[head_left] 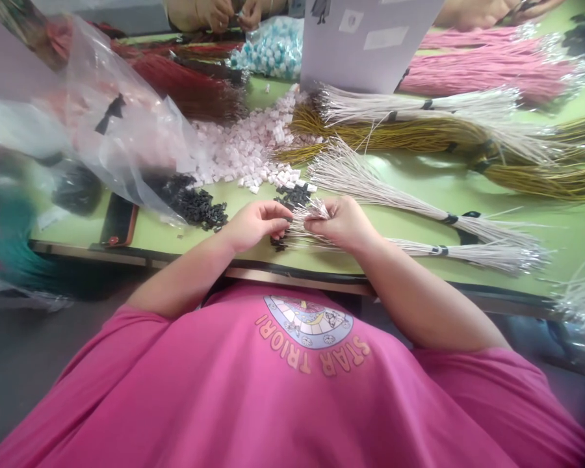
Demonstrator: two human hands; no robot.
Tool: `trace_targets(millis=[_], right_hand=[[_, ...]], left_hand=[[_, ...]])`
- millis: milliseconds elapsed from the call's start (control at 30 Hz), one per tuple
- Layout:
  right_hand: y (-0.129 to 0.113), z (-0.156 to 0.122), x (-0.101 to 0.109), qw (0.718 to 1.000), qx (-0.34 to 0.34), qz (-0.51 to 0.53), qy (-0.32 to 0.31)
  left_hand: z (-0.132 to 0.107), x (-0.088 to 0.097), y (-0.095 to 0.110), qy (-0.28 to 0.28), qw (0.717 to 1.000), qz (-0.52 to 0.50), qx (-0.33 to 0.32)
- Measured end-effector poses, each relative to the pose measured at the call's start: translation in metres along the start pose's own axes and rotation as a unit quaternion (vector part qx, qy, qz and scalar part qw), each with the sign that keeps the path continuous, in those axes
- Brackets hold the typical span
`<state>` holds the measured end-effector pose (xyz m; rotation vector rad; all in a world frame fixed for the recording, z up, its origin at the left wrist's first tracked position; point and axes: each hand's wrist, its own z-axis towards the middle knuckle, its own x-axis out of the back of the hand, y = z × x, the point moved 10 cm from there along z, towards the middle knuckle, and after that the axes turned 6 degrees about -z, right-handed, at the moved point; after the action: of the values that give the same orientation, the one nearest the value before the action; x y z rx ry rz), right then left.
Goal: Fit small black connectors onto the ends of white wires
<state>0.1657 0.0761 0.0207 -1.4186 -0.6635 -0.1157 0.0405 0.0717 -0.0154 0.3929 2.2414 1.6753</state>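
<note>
Between the fingers (277, 224) lies a bundle of white wires (468, 229), smooth plastic-sheathed, with bright metal tips glinting; under them the green bench (419, 182) looks smooth and faintly glossy; just beyond the fingers, small black plastic housings (199, 207) are matt, pale pink ones (246, 153) slightly shiny; further left a clear plastic bag (127, 136) is crinkled and glossy.

Table (419, 175): near edge centre, left hand (253, 224) and right hand (344, 221) together on a wire bundle (468, 250) running right. Just behind the hands, small connector pile (295, 194); further back, larger connector heap (246, 146). Far left, plastic bag (127, 143). Right and far, more wire bundles (443, 130). Far centre, upright card (365, 42).
</note>
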Motion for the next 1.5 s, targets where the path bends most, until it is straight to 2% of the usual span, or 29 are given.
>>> trace_targets(millis=[167,367,567,767,933,1200,1300,1367,1433,1500], right_hand=[[0.0,0.001,-0.002,1.0,0.006,-0.009,0.005],[-0.003,0.001,0.0,0.999,0.007,-0.035,0.013],[-0.002,0.001,0.0,0.999,-0.001,-0.034,0.014],[-0.002,0.001,-0.006,0.999,0.008,-0.038,0.0],[-0.002,0.0,-0.01,0.999,0.016,-0.032,-0.011],[0.001,0.0,-0.013,0.998,0.014,-0.06,-0.013],[0.002,0.0,-0.013,0.997,0.004,-0.073,-0.027],[0.001,0.001,-0.012,0.996,0.005,-0.085,-0.031],[-0.002,0.001,-0.009,0.995,0.019,-0.089,-0.025],[-0.004,0.001,-0.006,0.995,0.027,-0.089,-0.024]], left_hand=[[0.001,0.0,-0.006,-0.001,0.999,-0.037,0.003],[0.0,-0.002,-0.002,0.004,0.998,-0.055,-0.01],[-0.001,0.002,-0.001,0.024,0.999,-0.041,-0.013],[-0.002,-0.004,-0.003,0.024,1.0,-0.009,-0.006],[-0.002,-0.005,-0.005,0.047,0.999,0.024,-0.004],[0.0,-0.009,-0.004,0.028,0.998,0.046,-0.015],[-0.001,-0.012,-0.004,0.022,0.996,0.08,-0.026],[-0.004,-0.014,0.0,0.015,0.989,0.142,-0.041],[-0.011,-0.014,0.009,0.004,0.965,0.251,-0.072],[-0.021,-0.007,0.02,0.007,0.923,0.368,-0.107]])
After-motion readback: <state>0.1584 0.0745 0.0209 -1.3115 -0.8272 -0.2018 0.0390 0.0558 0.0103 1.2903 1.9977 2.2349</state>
